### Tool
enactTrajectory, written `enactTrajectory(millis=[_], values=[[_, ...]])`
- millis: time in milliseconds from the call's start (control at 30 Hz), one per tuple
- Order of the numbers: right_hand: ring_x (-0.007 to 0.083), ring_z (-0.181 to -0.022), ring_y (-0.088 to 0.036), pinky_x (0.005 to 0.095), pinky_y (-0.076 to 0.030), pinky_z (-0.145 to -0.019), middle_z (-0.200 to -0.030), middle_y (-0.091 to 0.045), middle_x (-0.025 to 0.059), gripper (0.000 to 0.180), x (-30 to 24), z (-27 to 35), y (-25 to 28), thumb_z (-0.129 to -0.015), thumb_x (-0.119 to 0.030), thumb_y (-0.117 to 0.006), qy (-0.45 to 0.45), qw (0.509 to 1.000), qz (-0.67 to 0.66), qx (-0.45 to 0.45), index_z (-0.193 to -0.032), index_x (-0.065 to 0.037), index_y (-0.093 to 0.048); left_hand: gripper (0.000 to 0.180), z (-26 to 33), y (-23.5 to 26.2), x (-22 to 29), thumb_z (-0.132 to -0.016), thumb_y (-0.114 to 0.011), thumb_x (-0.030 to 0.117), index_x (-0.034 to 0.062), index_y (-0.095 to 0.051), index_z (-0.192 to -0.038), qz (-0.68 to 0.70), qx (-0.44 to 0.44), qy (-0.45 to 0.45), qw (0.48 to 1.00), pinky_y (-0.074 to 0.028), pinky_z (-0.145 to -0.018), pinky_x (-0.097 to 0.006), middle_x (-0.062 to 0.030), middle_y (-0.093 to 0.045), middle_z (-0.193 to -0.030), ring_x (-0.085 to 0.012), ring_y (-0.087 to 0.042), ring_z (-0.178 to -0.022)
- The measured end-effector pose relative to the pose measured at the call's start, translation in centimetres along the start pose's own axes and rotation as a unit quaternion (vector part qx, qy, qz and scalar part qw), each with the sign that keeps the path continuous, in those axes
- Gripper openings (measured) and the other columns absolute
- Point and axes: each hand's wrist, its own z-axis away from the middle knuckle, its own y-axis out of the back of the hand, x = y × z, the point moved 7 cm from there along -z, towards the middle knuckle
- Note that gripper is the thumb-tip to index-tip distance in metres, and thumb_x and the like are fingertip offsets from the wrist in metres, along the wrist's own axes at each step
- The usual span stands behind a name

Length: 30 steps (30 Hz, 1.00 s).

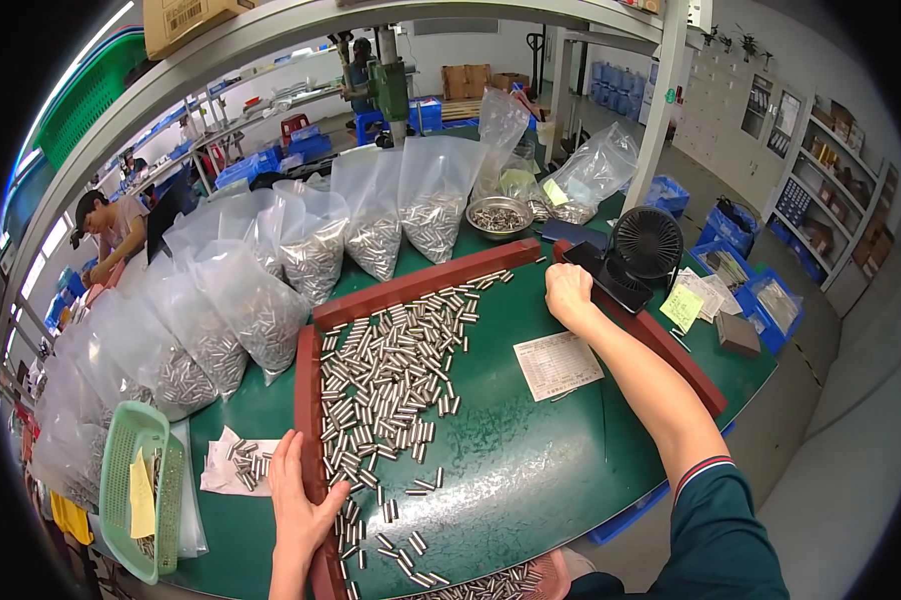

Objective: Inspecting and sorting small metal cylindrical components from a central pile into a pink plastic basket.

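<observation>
Several small silver metal pins (396,365) lie scattered on a green mat, fenced by a dark red wooden frame (423,282). My left hand (301,500) lies flat and open on the frame's left bar, fingers apart, next to the pins. My right hand (568,293) is closed into a fist at the frame's far right corner, beside a small black fan (643,250). I cannot see anything inside the fist.
Clear plastic bags of pins (316,250) line the back and left. A metal bowl (499,217) of pins stands behind the frame. A green basket (141,490), a printed paper sheet (559,365), yellow notes (682,307) and a person (111,230) at the left are around.
</observation>
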Motion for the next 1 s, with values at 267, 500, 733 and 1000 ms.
enactTrajectory(millis=[267,500,733,1000], values=[[0.0261,-0.079,-0.071,0.0377,-0.057,-0.062,-0.081,-0.071,0.0117,0.009,-0.2,0.7,0.0,-0.07,-0.006,-0.066,0.017,0.999,0.044,-0.019,-0.075,-0.008,-0.072,0.081,0.1,-0.1,-0.4,-0.072,-0.075,0.033,0.0007,-0.039,-0.137,0.014,0.002,0.011,1.0,-0.028,-0.108,-0.047,-0.0209,-0.04,-0.139,-0.0385,-0.037,-0.128],[0.0304,-0.078,-0.069,0.04,-0.056,-0.065,-0.081,-0.069,0.0165,0.009,0.5,0.0,0.1,-0.068,-0.003,-0.065,0.027,0.999,0.012,0.027,-0.075,-0.003,-0.069,0.081,0.1,0.0,-0.2,-0.072,-0.075,0.034,0.0003,-0.04,-0.136,0.011,0.005,0.005,1.0,-0.029,-0.107,-0.046,-0.0208,-0.041,-0.138,-0.0377,-0.038,-0.128],[0.0289,-0.08,-0.07,0.0386,-0.056,-0.065,-0.083,-0.07,0.0152,0.014,-2.3,2.7,0.6,-0.064,-0.004,-0.07,0.103,0.995,0.011,-0.011,-0.079,-0.004,-0.069,0.079,0.1,-0.2,-0.4,-0.071,-0.075,0.031,-0.0001,-0.041,-0.135,0.001,0.003,0.009,1.0,-0.029,-0.107,-0.046,-0.0203,-0.043,-0.135,-0.0374,-0.04,-0.126],[0.0319,-0.077,-0.069,0.0406,-0.055,-0.064,-0.081,-0.068,0.0177,0.011,-1.7,2.0,1.6,-0.064,-0.003,-0.067,0.09,0.995,-0.033,0.008,-0.075,-0.002,-0.067,0.078,0.1,0.0,-0.3,-0.072,-0.075,0.03,-0.0008,-0.041,-0.135,0.005,0.004,0.008,1.0,-0.03,-0.107,-0.045,-0.0202,-0.044,-0.135,-0.0368,-0.04,-0.126]])
